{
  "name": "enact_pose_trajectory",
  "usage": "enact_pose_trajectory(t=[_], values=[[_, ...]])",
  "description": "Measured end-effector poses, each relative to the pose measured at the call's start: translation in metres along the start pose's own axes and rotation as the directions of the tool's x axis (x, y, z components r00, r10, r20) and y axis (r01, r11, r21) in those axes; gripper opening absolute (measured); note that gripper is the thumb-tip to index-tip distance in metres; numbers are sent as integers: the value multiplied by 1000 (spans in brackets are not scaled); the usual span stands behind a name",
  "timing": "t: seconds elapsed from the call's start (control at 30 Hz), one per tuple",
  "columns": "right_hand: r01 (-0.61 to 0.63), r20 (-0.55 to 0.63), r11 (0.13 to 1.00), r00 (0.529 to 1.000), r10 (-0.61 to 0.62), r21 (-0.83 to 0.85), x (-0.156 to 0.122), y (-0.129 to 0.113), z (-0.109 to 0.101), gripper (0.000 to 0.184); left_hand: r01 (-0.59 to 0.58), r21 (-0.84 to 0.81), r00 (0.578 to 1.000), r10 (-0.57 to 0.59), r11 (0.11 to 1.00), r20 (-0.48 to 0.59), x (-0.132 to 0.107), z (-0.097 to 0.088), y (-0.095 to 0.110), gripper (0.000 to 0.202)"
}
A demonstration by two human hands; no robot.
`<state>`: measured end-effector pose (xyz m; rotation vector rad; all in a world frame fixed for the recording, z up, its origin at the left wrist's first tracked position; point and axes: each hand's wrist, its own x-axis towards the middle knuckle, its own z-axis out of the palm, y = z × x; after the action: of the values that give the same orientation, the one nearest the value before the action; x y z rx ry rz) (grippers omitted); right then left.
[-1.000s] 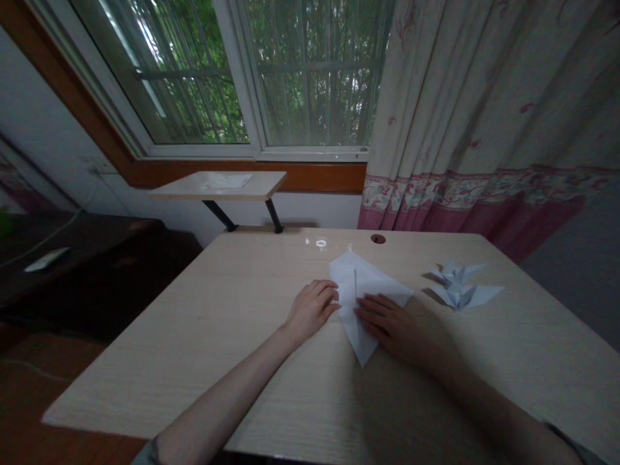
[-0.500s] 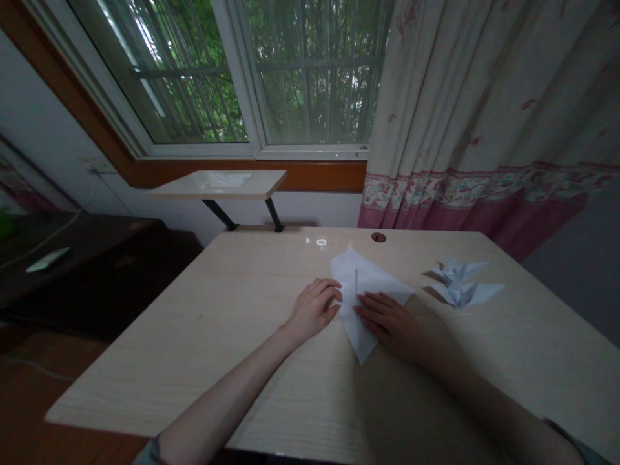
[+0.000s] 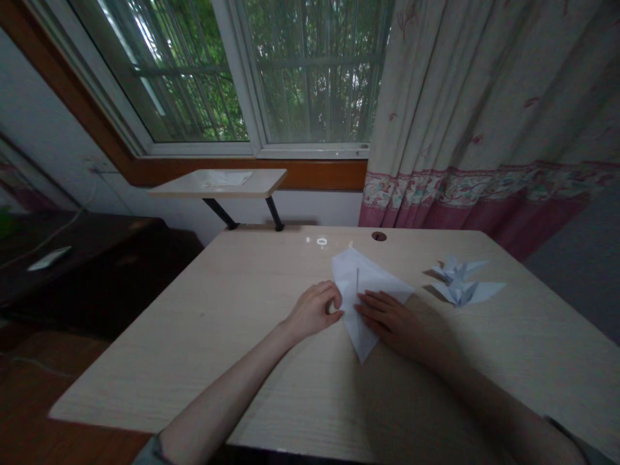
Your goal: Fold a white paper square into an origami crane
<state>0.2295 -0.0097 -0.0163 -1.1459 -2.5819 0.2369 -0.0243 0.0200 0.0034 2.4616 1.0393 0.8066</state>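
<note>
A white sheet of folded paper [image 3: 361, 284], kite-shaped with a raised middle crease, lies on the light wooden table [image 3: 242, 349]. My left hand [image 3: 314, 310] rests at the paper's left edge with its fingers curled and the fingertips pinching that edge. My right hand [image 3: 392, 320] lies flat on the paper's right half, fingers stretched out and pressing it down.
Two folded paper cranes [image 3: 460, 281] sit on the table to the right of my hands. A cable hole [image 3: 378, 236] is near the far edge. Behind are a small raised shelf [image 3: 217, 184], a window and a patterned curtain [image 3: 484, 129]. A dark cabinet [image 3: 82, 258] stands left.
My left hand's fingers have curled in and closed on the paper's left edge; before they lay flatter beside it. My right hand has stayed pressed on the paper.
</note>
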Motion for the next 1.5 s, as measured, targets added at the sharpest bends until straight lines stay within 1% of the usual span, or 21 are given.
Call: enact_pose_trajectory(t=[0.17, 0.33, 0.53, 0.6, 0.73, 0.97, 1.17, 1.5], values=[[-24, 37, 1000, 999, 24, -12, 1, -1, -1, 39, 25, 2, 996, -25, 1000, 81, 0, -1, 2, 22], [-12, 19, 1000, 1000, 12, -6, 0, -1, -1, 38, 48, 11, 988, -49, 999, 144, 0, -2, 4, 28], [-3, 41, 1000, 999, 3, -16, -1, 0, -3, 39, 5, 51, 980, -15, 999, 198, -1, 0, 7, 33], [-3, 32, 1000, 999, 4, -10, -1, 1, -2, 39, -12, 56, 977, 0, 998, 214, -2, 1, 8, 34], [-6, 12, 1000, 1000, 6, -2, -2, 2, 1, 38, -31, 61, 972, 16, 998, 236, -3, 3, 10, 36], [-24, 36, 1000, 999, 24, -5, 0, -1, -3, 37, -64, 104, 962, 34, 993, 272, -6, 6, 16, 42], [-31, 59, 999, 998, 32, -8, 0, -3, -6, 38, -74, 87, 954, 45, 993, 296, -8, 9, 19, 45], [-18, 51, 1000, 999, 18, -1, -2, 1, -3, 38, -103, 88, 945, 70, 991, 319, -10, 10, 27, 46]])
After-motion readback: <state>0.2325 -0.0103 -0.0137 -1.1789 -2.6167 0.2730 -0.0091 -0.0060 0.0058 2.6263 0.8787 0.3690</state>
